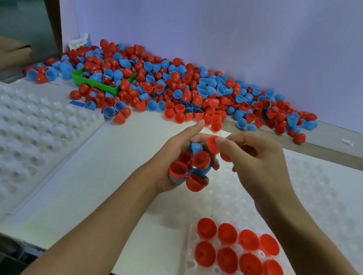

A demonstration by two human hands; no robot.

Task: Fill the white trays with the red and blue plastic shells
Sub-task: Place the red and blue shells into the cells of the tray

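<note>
1 head-worn view looks forward and down, close over the white tray (317,196); shell pile (181,88) at 12 o'clock.

Bright, even, cool-toned light fills the scene, with a faint violet cast on the back wall (232,30). Shadows are soft and weak: only pale grey smudges lie on the white table (109,174) under the forearms. The white tray (326,197) on the right is so brightly lit that its dimples nearly wash out, and small glints show on the tray stack (20,131) at left. The red shells in the tray (240,251) look heavily saturated, their detail flattened. The picture is slightly soft overall, with smeared, compressed texture. Wide-angle distortion bends straight edges near the borders, and the corners appear stretched and blurrier.
</note>
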